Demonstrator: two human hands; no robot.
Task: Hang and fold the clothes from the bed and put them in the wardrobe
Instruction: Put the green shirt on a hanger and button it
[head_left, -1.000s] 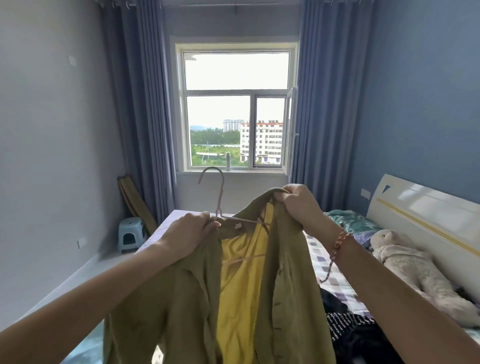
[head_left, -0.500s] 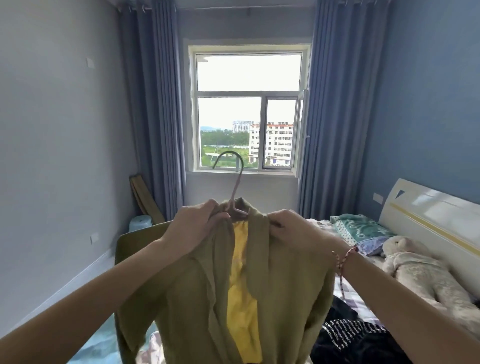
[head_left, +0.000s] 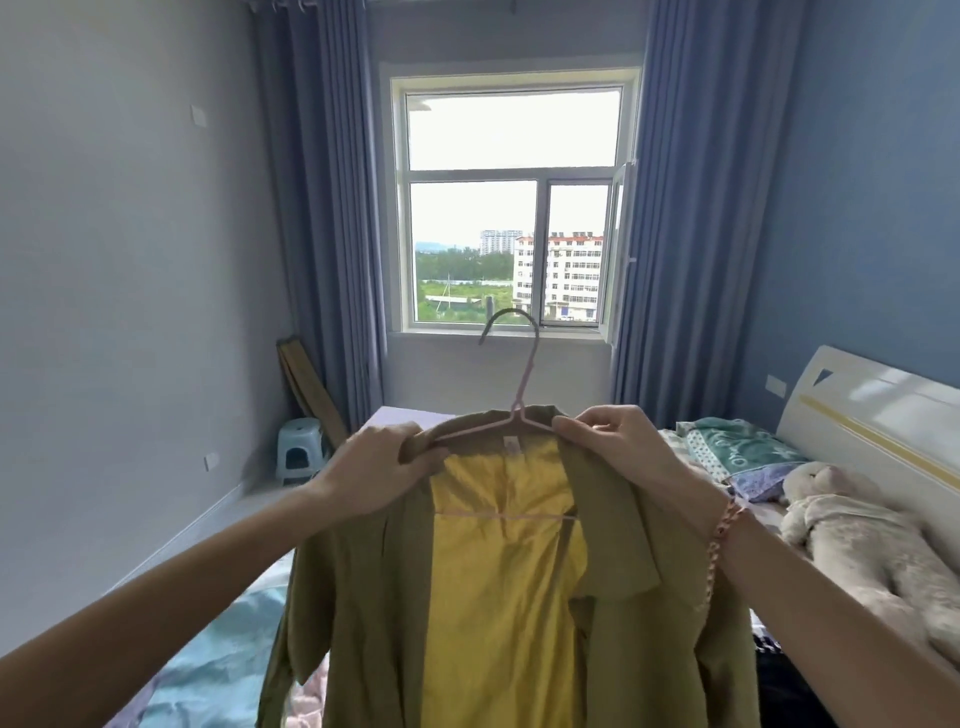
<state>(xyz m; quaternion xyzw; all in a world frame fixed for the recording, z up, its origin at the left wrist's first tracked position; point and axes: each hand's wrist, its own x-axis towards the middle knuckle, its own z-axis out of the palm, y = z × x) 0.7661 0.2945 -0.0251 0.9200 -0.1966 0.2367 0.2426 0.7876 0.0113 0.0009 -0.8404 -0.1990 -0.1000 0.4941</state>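
An olive-green jacket (head_left: 358, 597) with a yellow lining hangs open in front of me on a thin pink hanger (head_left: 522, 405), whose hook points up toward the window. My left hand (head_left: 382, 473) grips the jacket's left shoulder over the hanger arm. My right hand (head_left: 610, 441) pinches the collar and right shoulder. The jacket's lower part runs out of the bottom of the view. Dark clothes (head_left: 779, 675) lie on the bed at lower right, mostly hidden by my arm.
The bed (head_left: 218, 639) with a light blue cover lies below the jacket, a white headboard (head_left: 872, 410) on the right. A pillow (head_left: 737, 452) and plush toy (head_left: 852, 551) rest by it. A small stool (head_left: 298, 449) and boards stand near the left curtain. No wardrobe shows.
Both hands spread the jacket's shoulders apart over the hanger. The collar now sits squarely on the hanger, and the jacket hangs wider and more open than before.
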